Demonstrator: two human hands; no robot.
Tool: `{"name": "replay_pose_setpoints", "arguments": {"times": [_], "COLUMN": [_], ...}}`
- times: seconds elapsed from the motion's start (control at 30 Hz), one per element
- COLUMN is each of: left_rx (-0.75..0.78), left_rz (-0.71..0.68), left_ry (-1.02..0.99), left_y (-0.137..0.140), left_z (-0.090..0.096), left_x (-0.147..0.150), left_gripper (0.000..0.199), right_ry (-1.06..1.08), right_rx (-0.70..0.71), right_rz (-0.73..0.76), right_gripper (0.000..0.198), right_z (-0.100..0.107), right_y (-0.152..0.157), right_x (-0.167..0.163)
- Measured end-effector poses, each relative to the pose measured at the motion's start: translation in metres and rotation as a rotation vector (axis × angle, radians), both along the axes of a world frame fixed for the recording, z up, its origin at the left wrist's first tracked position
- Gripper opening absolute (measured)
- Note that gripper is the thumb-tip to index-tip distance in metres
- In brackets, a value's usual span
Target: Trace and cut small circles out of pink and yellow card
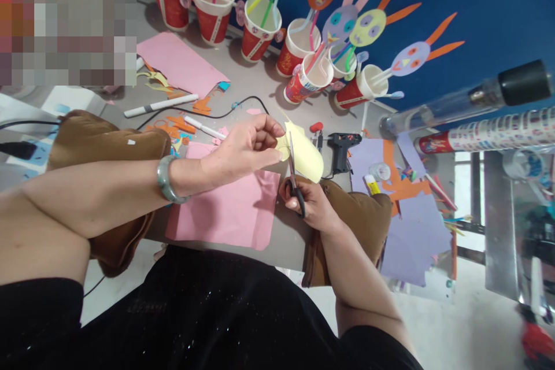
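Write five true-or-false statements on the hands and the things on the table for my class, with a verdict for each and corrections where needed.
1. The right hand holds the scissors. True.
2. The left hand holds a marker pen. False: it holds yellow paper.
3. The bracelet is worn on the right wrist. False: it is on the left wrist.
4. A black glue gun is on the table. True.
5. All the paper faces at the back are orange. False: a yellow face and a purple face are among them.
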State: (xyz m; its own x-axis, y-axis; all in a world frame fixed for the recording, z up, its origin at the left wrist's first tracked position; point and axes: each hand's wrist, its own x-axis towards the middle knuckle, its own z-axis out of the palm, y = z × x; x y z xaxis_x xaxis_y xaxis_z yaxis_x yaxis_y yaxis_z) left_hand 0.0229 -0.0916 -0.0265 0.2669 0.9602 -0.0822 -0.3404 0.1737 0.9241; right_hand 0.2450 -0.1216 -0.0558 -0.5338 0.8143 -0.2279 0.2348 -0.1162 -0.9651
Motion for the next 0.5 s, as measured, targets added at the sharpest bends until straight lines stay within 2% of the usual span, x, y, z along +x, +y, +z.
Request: {"name": "replay_pose_setpoints", "arguments": {"times": [0.2, 0.5], "left_rx": [0.001, 0.0], "left_rz": [0.016, 0.03], "left_ry": [-0.011, -0.011], "left_y": [0.0002, -0.0001], "left_z": [0.0002, 0.0013], "left_x": [-0.0005, -0.0005], "left_gripper": [0.031, 0.031], "right_ry": [0.067, 0.057], "right_rx": [0.03, 0.03], "right_rz": [0.038, 0.032], "right_gripper": [0.059, 0.059], "right_z": [0.0028, -0.0013], "right_y": [0.0023, 0.0025], "right_x": [-0.0027, 0.001]}}
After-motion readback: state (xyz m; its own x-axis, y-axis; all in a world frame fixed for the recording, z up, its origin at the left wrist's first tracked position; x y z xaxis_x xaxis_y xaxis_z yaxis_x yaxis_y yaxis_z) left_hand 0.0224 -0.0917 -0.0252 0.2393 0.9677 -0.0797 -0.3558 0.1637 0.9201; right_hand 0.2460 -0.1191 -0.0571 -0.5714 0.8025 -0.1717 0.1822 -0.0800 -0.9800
